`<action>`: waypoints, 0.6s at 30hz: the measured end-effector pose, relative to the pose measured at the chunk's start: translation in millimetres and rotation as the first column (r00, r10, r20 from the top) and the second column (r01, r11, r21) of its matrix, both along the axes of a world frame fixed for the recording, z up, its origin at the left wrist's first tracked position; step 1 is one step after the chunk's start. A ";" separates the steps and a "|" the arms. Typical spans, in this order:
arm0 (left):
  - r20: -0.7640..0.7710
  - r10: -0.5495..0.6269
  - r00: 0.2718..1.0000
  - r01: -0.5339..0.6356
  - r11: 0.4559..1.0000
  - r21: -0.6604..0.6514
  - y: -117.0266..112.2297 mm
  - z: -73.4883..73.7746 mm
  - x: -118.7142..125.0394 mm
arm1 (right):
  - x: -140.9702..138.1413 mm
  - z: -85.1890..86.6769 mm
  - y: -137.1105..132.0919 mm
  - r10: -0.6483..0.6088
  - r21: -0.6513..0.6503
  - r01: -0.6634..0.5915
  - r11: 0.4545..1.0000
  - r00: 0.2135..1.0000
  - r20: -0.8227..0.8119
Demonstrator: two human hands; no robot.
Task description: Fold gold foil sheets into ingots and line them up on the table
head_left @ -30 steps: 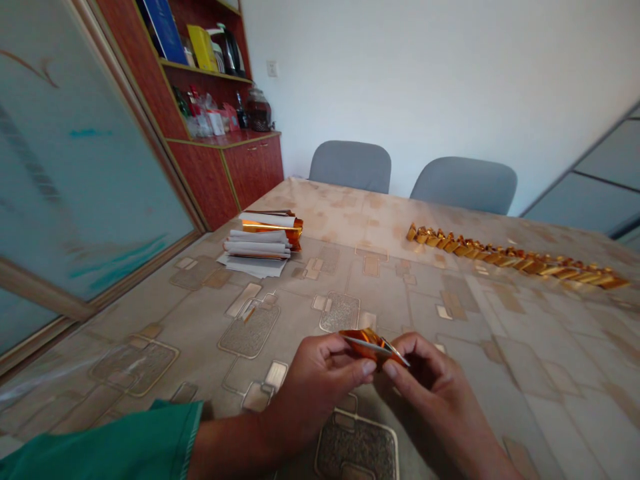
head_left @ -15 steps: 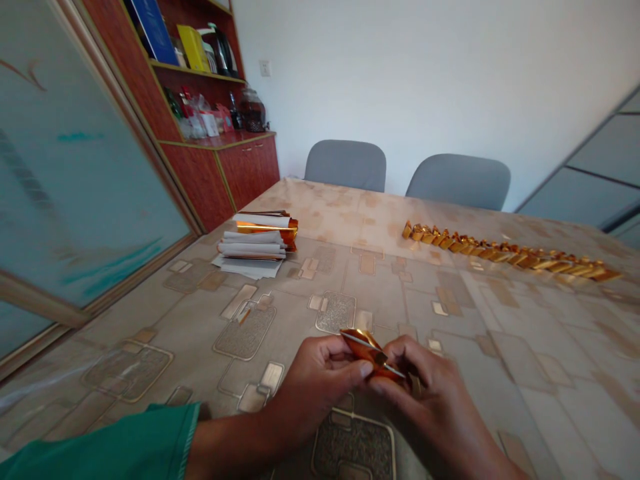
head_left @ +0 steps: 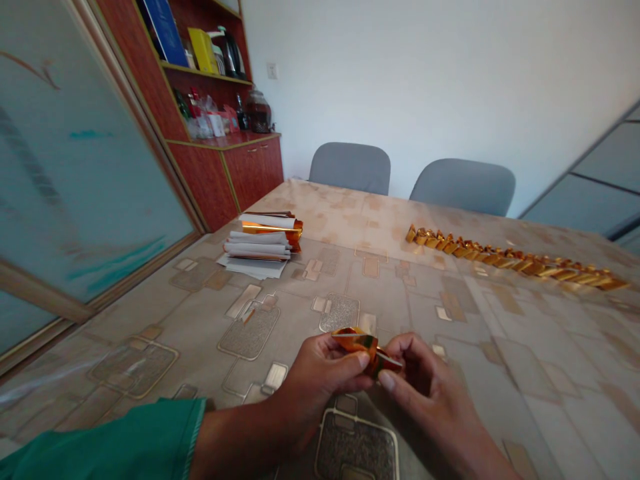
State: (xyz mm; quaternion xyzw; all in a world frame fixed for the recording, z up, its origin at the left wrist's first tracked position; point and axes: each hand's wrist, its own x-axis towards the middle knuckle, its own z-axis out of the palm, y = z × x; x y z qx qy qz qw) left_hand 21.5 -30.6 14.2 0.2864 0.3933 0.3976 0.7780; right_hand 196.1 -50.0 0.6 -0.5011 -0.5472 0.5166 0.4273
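A shiny gold foil paper [head_left: 356, 341], partly folded, is held just above the table between both of my hands. My left hand [head_left: 320, 373] pinches its left part, with the thumb lying across the front. At its right end, the thumb and fingers of my right hand [head_left: 425, 383] grip the foil, and some of those fingers are hidden behind it. The paper's two ends look opened out, with a narrower fold between them.
A stack of gold and white-backed paper sheets [head_left: 260, 247] lies at the table's left. Along the right runs a long row of folded gold foil pieces [head_left: 520, 260]. Two grey chairs [head_left: 350, 167] stand behind the patterned tablecloth [head_left: 300, 300]; a red-brown cabinet [head_left: 255, 170] is back left.
The foil has turned in my hands and its ends look wider open. My right thumb has shifted onto its lower right edge. The whole view has moved slightly.
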 end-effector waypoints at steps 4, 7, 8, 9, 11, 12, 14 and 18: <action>-0.017 0.002 1.000 -0.002 1.000 -0.028 -3.5 1.1 -0.1 | -4.4 3.6 2.3 -0.010 0.003 0.010 1.000 0.998 0.058; -0.019 -0.004 1.000 0.003 0.999 -0.034 -4.5 2.5 -0.8 | -5.0 1.8 3.1 0.003 0.001 -0.003 1.000 1.000 0.013; -0.010 -0.009 1.000 0.009 0.999 -0.034 -4.3 2.8 -1.2 | -4.3 0.4 3.0 0.009 -0.004 -0.009 1.000 1.000 -0.021; 0.003 -0.016 1.000 0.016 0.999 -0.034 -3.8 2.8 -1.5 | -3.5 -0.8 2.7 0.016 -0.008 -0.017 1.000 0.998 -0.059; 0.034 -0.019 0.999 0.021 0.999 -0.033 -2.2 2.3 -2.2 | -1.6 -1.3 1.6 0.014 -0.018 -0.017 1.000 0.991 -0.136; 0.049 -0.013 0.999 0.015 0.999 -0.031 -1.1 1.9 -2.4 | -0.8 -0.4 1.0 -0.001 -0.026 -0.003 1.000 0.986 -0.170; 0.071 0.012 0.997 -0.010 0.999 -0.031 0.9 0.9 -2.7 | 0.1 3.1 -0.1 -0.046 -0.044 0.037 0.998 0.974 -0.223; 0.077 0.055 0.996 -0.052 0.998 -0.045 2.3 0.7 -2.4 | -1.4 6.8 -0.4 -0.076 -0.040 0.070 0.997 0.978 -0.194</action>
